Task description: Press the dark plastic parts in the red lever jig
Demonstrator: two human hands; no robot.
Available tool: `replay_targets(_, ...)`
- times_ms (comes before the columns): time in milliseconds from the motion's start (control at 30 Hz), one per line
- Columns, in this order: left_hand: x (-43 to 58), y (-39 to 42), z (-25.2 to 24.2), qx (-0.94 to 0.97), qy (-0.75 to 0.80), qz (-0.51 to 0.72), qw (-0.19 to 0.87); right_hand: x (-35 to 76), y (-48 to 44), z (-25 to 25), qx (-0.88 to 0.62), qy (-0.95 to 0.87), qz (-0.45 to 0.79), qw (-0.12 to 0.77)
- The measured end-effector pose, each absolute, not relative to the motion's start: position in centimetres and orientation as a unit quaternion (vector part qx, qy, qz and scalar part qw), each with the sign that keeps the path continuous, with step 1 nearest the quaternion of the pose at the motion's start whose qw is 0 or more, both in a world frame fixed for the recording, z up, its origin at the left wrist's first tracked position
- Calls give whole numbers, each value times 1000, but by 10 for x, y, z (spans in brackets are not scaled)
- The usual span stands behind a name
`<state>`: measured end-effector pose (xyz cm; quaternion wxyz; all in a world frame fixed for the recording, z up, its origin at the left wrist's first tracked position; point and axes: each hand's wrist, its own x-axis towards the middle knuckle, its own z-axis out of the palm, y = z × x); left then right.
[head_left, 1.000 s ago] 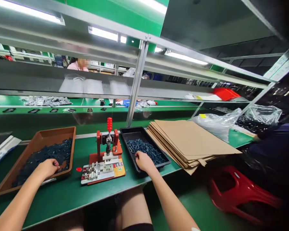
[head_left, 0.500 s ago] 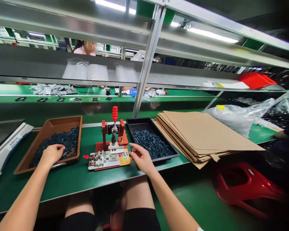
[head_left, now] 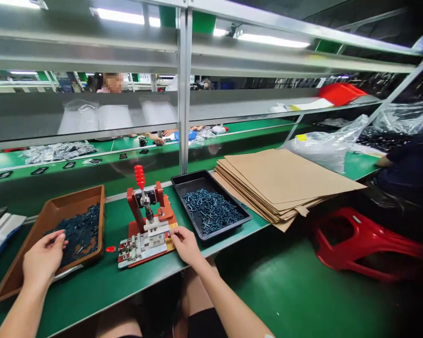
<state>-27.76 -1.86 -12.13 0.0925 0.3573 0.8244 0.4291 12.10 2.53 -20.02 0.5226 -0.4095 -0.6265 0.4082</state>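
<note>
My R hand (head_left: 186,245) moved off blk tray (head_left: 192,180) to toggle press (head_left: 151,234) on table (head_left: 91,286) — fingers on its base, grip unclear; L hand (head_left: 42,263) curled over brown tray (head_left: 66,202) — can't tell if holding anything.

no readable text; yellow press label (head_left: 169,241) likely too blurred
</note>
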Motion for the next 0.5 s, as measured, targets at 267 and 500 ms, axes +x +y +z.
replay_targets(267, -137, -21, -106, 531, 706, 404, 237, 119, 30, -205, -376, -510, 557, 537)
replay_targets(500, -91, -6, -111, 733, 657, 154, 79, 121, 27, -202, -392, -554, 513, 526)
